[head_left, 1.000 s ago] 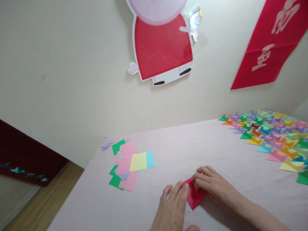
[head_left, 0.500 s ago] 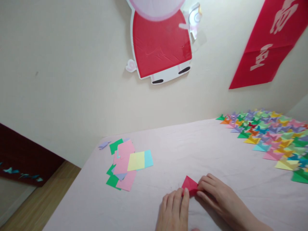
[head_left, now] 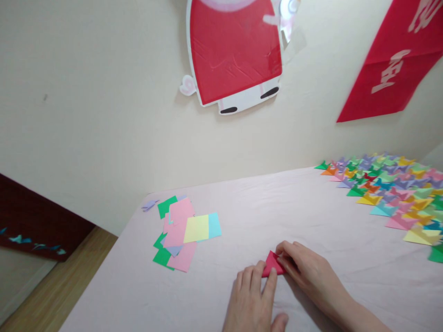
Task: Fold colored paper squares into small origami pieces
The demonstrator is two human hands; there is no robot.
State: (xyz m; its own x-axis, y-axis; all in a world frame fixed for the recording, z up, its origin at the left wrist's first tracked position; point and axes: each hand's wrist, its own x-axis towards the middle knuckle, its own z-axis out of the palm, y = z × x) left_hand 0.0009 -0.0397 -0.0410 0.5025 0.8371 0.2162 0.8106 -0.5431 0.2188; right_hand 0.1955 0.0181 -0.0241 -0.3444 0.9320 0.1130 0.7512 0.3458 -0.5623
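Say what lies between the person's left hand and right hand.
In the head view, the red paper lies between the left hand and the right hand, touching both.

Pale surface [head_left: 138, 295] with loose coloured sheets [head_left: 180, 227], red paper [head_left: 271, 263], folded figures [head_left: 398, 193]

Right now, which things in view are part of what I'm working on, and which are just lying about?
In hand:
- red paper, folded
- left hand, fingers against it
- right hand, fingers at its right side

Lying about, untouched:
- loose coloured sheets
- lilac paper piece
- rows of folded paper pieces
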